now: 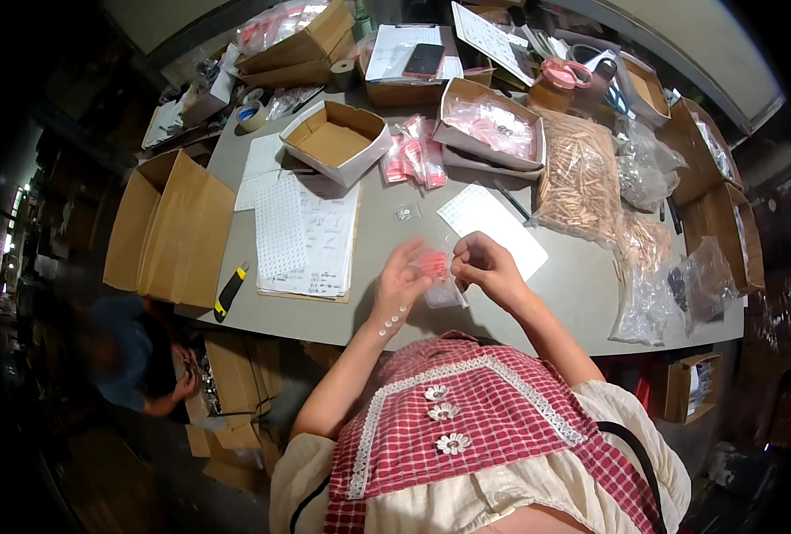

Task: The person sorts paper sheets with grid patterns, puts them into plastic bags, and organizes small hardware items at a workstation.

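My left hand (401, 280) grips a small clear plastic bag (442, 292) with a red band across its upper part. Close to the bag's right edge, my right hand (489, 267) is closed in a pinch; what lies between its fingertips is too small to tell. Several small white round stickers (393, 319) are stuck along my left wrist. Just beyond my hands lies a tiny clear packet (404, 212) with small pieces in it. A white sheet of labels (493, 227) lies partly behind my right hand, with a dark pen (512, 201) by it.
Red-and-clear bags (415, 153) lie beside an open white box (493, 127) of more bags and an emptied carton (336, 141). A large bag of wooden pegs (578, 178) stands right. Left are papers (328, 240), a yellow-black cutter (231, 291) and a person (133, 356) below.
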The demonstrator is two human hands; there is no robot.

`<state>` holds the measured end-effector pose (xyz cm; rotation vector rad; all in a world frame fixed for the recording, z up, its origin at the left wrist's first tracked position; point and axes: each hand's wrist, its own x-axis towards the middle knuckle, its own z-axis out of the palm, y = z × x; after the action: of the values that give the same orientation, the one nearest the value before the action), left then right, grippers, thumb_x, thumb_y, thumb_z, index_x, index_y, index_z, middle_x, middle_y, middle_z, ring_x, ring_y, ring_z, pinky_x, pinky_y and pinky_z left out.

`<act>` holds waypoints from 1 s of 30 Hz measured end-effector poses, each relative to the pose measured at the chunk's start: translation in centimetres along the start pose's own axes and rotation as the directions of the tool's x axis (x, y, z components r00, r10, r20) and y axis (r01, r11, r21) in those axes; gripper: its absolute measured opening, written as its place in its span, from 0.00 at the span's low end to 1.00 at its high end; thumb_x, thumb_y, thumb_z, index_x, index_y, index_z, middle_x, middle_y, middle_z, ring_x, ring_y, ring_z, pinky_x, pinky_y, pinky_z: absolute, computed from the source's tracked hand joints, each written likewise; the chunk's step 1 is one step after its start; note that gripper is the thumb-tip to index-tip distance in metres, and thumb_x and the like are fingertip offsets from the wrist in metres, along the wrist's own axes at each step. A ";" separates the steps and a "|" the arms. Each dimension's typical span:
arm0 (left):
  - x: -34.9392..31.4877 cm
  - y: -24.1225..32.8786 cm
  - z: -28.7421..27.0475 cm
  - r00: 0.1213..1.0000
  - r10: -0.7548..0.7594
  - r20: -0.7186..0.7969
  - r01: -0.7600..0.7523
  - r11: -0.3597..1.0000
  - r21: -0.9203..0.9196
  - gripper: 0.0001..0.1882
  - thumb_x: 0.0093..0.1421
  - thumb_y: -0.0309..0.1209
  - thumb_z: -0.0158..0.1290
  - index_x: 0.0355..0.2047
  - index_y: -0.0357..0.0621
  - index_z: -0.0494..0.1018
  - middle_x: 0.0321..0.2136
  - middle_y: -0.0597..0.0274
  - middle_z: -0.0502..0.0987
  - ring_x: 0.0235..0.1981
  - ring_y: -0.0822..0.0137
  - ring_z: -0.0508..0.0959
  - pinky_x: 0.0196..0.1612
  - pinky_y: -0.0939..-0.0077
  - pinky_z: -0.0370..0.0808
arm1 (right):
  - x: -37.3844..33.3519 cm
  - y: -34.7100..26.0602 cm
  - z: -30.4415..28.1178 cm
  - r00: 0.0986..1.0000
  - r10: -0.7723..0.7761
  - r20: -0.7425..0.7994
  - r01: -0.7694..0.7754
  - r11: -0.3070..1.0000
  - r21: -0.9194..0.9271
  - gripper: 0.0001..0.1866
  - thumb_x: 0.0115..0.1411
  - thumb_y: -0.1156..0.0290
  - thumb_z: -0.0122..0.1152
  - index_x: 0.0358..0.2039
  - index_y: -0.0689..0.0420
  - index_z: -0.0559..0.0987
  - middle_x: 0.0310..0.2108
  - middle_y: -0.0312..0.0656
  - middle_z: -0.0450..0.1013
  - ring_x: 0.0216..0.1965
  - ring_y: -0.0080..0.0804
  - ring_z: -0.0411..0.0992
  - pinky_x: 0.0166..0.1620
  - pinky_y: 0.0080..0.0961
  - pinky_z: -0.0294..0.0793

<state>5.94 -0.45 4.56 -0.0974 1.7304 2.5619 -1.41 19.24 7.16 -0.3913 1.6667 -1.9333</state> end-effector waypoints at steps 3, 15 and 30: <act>0.3 0.2 0.9 1.000 0.018 -0.005 -0.018 1.000 0.005 0.36 0.58 0.18 0.54 0.67 0.36 0.56 0.57 0.51 0.66 0.54 0.64 0.76 0.58 0.71 0.74 | -0.1 0.4 -0.7 0.997 -0.057 -0.051 0.058 0.998 0.015 0.10 0.64 0.78 0.62 0.43 0.63 0.72 0.32 0.37 0.73 0.29 0.21 0.73 0.32 0.20 0.76; -0.3 -0.5 0.4 0.994 0.082 -0.071 -0.070 0.984 0.164 0.32 0.59 0.17 0.52 0.64 0.34 0.59 0.53 0.54 0.68 0.51 0.67 0.75 0.55 0.74 0.73 | -0.1 0.1 -2.3 0.997 0.068 -0.024 -0.067 0.998 0.019 0.09 0.61 0.77 0.64 0.42 0.62 0.77 0.30 0.38 0.76 0.29 0.26 0.75 0.34 0.25 0.76; -0.3 0.5 -0.8 0.977 -0.193 -0.085 0.210 0.925 0.317 0.12 0.66 0.30 0.56 0.46 0.35 0.74 0.39 0.60 0.79 0.37 0.74 0.80 0.37 0.83 0.77 | -1.0 -1.3 -0.2 0.940 0.319 0.122 -0.299 0.941 -0.160 0.09 0.65 0.70 0.64 0.32 0.62 0.76 0.26 0.35 0.75 0.25 0.19 0.72 0.29 0.18 0.70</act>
<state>6.18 -1.37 4.75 -0.3141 2.0167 2.1197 -0.96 20.08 8.53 -0.2945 1.6604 -1.5278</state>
